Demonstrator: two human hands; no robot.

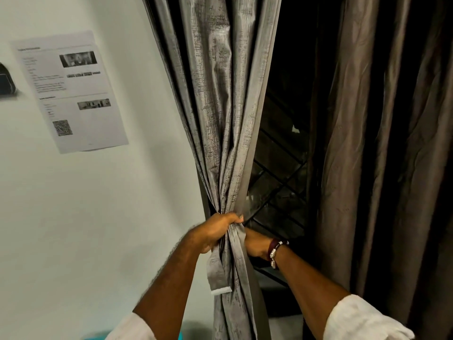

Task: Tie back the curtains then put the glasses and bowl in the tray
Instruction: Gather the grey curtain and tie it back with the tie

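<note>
A grey textured curtain (220,106) hangs at the left of a dark window and is gathered into a narrow bunch at waist height. My left hand (215,231) grips the bunch from the left, fingers curled round the folds. A grey fabric tie-back strap (217,273) hangs down below this hand, its white end loose. My right hand (253,242) reaches in from the right behind the bunch, its fingers hidden by the cloth. A second, darker curtain (382,155) hangs loose on the right. No glasses, bowl or tray are in view.
A printed paper sheet (71,92) is stuck on the white wall at the left. A dark object (6,81) sits at the left edge. Behind the curtains a window grille (279,173) shows. Something teal (98,336) lies at the bottom edge.
</note>
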